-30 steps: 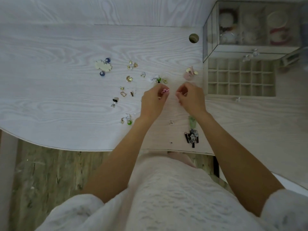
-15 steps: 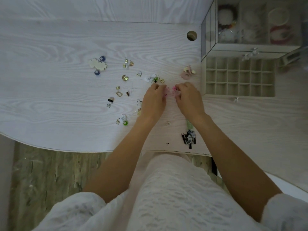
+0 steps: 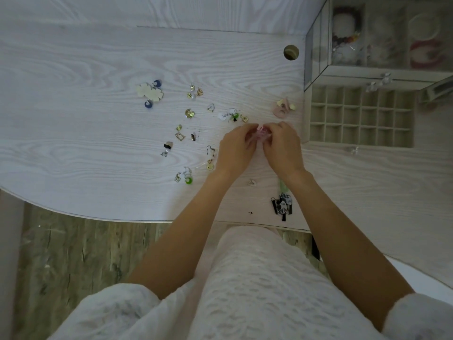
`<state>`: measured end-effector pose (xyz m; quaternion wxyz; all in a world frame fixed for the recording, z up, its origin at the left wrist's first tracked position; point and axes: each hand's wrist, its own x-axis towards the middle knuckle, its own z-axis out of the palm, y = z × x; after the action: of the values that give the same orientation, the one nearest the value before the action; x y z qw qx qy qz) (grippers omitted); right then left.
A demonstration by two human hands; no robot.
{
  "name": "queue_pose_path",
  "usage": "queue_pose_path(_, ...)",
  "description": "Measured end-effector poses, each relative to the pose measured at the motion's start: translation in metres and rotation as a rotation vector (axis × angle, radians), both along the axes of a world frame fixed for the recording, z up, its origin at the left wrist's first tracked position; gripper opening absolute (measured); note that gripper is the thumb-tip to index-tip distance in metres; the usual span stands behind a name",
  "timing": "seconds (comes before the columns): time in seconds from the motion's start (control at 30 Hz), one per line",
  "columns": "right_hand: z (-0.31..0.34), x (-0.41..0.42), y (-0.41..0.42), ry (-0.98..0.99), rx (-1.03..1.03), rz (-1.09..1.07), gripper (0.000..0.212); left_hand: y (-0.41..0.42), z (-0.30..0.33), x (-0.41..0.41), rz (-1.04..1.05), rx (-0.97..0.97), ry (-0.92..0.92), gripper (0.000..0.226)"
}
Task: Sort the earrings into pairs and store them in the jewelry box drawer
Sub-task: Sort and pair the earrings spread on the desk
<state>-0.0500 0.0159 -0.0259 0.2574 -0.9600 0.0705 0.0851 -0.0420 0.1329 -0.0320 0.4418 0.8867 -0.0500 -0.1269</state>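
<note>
My left hand and my right hand meet fingertip to fingertip over the table, both pinching small pink earrings between them. Several loose earrings lie scattered to the left: a cream flower pair with blue beads, gold pieces, a green bead earring. A pink and cream pair rests just left of the pulled-out jewelry box drawer, whose grid compartments look bare.
The glass jewelry box stands at the back right with bracelets inside. A black and white tassel pair lies near the table's front edge. A round cable hole sits behind the earrings.
My two hands have come together from slightly apart, and the pink earrings held in each are now joined between my fingertips.
</note>
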Motion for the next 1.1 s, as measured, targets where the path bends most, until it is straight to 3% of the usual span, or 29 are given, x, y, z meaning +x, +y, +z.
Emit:
queue_pose_path(0.13,0.011,-0.001,-0.004,-0.029,0.009,0.043,0.031,0.032,0.007,-0.007,-0.150,0.093,-0.204,0.033)
queue_pose_path(0.27,0.023,0.008,-0.003,-0.106,0.034,0.131,0.025,0.077,0.023,0.002,-0.033,0.257,-0.316,0.028)
queue_pose_path(0.43,0.015,0.044,0.030,-0.220,-0.093,0.289,0.025,0.125,0.040,-0.001,0.076,0.345,-0.188,0.024)
queue_pose_path(0.67,0.002,0.071,0.063,-0.051,-0.445,0.392,0.024,0.146,0.021,-0.060,0.009,0.413,0.043,0.037)
queue_pose_path(0.9,-0.002,0.055,0.079,-0.102,-0.376,0.546,0.020,0.138,0.001,-0.073,0.137,0.382,0.073,0.035)
queue_pose_path(1.1,-0.003,0.022,0.070,-0.277,-0.222,0.550,0.011,0.133,-0.002,-0.071,0.135,0.443,0.003,0.018)
